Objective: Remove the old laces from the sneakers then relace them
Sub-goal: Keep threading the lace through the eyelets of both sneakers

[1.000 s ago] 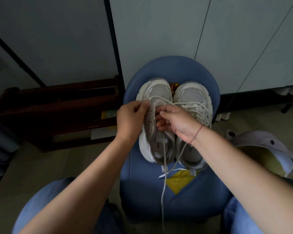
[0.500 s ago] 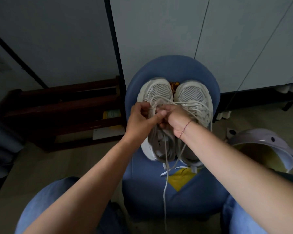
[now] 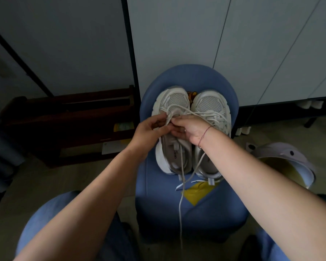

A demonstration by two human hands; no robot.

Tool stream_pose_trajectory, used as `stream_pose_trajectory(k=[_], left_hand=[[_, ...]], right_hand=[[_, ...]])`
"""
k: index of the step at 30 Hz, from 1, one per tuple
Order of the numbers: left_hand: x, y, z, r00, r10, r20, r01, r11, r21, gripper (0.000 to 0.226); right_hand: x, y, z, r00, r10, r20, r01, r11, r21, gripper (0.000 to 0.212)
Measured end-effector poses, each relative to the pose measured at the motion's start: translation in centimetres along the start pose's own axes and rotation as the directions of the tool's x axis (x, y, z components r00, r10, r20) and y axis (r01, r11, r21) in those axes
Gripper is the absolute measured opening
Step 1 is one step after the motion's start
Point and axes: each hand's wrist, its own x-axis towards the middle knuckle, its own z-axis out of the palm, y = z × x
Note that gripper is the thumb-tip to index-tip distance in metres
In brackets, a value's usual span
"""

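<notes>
Left hand (image 3: 148, 133) now against right hand (image 3: 193, 129), both pinching lace (image 3: 180, 204)

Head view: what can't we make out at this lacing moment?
- Left sneaker eyelets: covered by left hand and right hand, head view.
- Lace path between the pinching fingers: the fingers overlap it.
- Lace's free end: lost in the dark near the bottom edge.
- Insole print: too small to read.
- Right sneaker midsection: behind the right forearm.
</notes>
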Motion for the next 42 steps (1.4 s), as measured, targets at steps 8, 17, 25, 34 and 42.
stream_pose_trajectory(k=[8, 17, 25, 34, 42], left_hand=[[0.3, -1.0, 0.2, 0.997, 0.039, -0.059, -0.041, 0.998, -0.043, 0.034], [0.7, -1.1, 0.3, 0.996, 0.044, -0.072, -0.048, 0.998, -0.047, 0.035], [0.6, -0.9, 0.3, 0.998, 0.031, -0.054, -0.034, 0.998, -0.059, 0.036], [0.5, -0.7, 0.3, 0.999, 0.035, -0.040, -0.037, 0.998, -0.048, 0.036], [0.4, -0.7, 0.2, 0.999, 0.021, -0.027, -0.023, 0.998, -0.051, 0.036]], right_hand=[[-2.0, 0.4, 0.9, 0.996, -0.093, -0.003, 0.075, 0.824, -0.562, 0.023], [-8.4, 4.2, -1.1, 0.942, 0.262, 0.208, 0.053, 0.498, -0.866, 0.021], [-9.9, 7.8, -1.5, 0.926, 0.329, 0.183, -0.040, 0.570, -0.820, 0.020], [-6.3, 6.6, -0.3, 0.957, -0.215, -0.197, 0.092, 0.864, -0.494, 0.016], [-3.9, 6.5, 2.2, 0.840, -0.461, -0.287, 0.258, 0.804, -0.536, 0.028]])
